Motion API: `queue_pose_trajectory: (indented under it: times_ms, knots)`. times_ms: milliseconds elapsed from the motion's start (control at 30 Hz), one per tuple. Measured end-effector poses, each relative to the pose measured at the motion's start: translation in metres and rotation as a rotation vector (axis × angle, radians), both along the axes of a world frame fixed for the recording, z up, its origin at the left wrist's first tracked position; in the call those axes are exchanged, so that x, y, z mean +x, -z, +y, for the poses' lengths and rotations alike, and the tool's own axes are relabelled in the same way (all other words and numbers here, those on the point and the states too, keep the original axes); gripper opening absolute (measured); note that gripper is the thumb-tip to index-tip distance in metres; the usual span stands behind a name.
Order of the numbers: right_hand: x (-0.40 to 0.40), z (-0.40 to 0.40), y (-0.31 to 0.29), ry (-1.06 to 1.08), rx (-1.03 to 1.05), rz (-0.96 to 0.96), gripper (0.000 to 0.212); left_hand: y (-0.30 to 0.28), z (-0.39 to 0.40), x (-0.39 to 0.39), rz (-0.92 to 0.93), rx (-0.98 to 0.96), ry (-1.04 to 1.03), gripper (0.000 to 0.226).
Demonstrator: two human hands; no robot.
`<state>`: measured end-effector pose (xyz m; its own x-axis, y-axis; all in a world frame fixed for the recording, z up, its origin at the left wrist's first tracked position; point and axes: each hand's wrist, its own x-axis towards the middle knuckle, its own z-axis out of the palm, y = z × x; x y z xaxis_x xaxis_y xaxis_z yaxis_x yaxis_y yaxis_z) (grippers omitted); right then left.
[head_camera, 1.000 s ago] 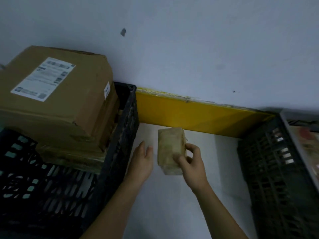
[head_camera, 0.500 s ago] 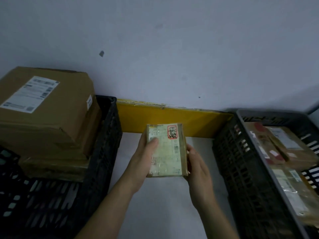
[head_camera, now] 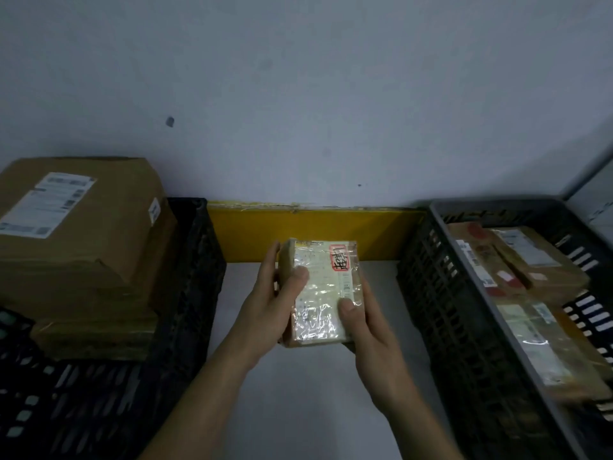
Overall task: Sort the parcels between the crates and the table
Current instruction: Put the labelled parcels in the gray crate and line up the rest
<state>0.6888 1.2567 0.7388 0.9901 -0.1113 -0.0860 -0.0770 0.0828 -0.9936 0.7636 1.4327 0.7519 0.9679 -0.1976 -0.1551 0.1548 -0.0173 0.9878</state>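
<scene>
A small taped parcel (head_camera: pixel 323 290) with a pale label and a red sticker is held above the white table (head_camera: pixel 318 410), label side up. My left hand (head_camera: pixel 265 303) grips its left edge with the thumb on the label. My right hand (head_camera: pixel 368 330) grips its lower right edge, thumb on top. A black crate (head_camera: pixel 189 293) on the left carries a large cardboard box (head_camera: pixel 76 227) stacked on flatter boxes. A dark crate (head_camera: pixel 444 293) on the right holds several brown parcels (head_camera: pixel 517 263).
A yellow board (head_camera: pixel 315 227) runs along the back of the table under the pale wall. The strip of table between the two crates is narrow. A light panel edge (head_camera: pixel 593 197) shows at the far right.
The parcel was turned label side up and my left hand took hold of it. Both hands lifted it closer, and the view swung right to show the right crate.
</scene>
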Motion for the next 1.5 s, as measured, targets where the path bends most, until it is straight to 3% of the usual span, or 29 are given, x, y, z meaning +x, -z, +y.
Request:
queue_pose_trajectory:
  times_ms: [167,300,433,533,633,767,867,967,1200,1500]
  knots:
    - [-0.023,-0.020,-0.018,0.137,-0.297,-0.112,0.049,-0.004,-0.033,-0.003,0.033,-0.034,0.117,0.091]
    - [-0.062,-0.045,-0.032,0.368,-0.667,-0.099,0.061,-0.005,-0.086,-0.014,-0.018,-0.016,0.249,0.086]
    - [-0.097,-0.074,-0.047,0.341,-0.940,0.050,0.101,-0.013,-0.145,-0.037,-0.041,-0.059,0.270,0.062]
    - [-0.113,-0.104,-0.058,0.387,-1.036,0.110,0.114,-0.020,-0.184,-0.054,-0.074,-0.042,0.309,0.058]
    - [-0.130,-0.145,-0.066,0.469,-1.095,0.105,0.112,-0.029,-0.226,-0.067,-0.119,-0.027,0.362,0.054]
    - [-0.149,-0.222,-0.074,0.526,-1.037,0.063,0.108,-0.041,-0.289,-0.083,-0.218,0.003,0.425,0.076]
    - [-0.158,-0.293,-0.074,0.482,-1.017,0.027,0.105,-0.035,-0.333,-0.094,-0.352,0.179,0.439,0.073]
    - [-0.161,-0.362,-0.063,0.452,-1.030,0.075,0.102,-0.005,-0.358,-0.097,-0.556,0.582,0.368,0.086]
    - [-0.120,-0.454,-0.018,0.268,-1.128,0.276,0.105,0.040,-0.382,-0.106,-0.586,1.103,0.284,0.091]
    - [-0.072,-0.455,0.035,0.002,-1.138,0.464,0.106,0.055,-0.389,-0.109,-0.655,1.299,0.245,0.088]
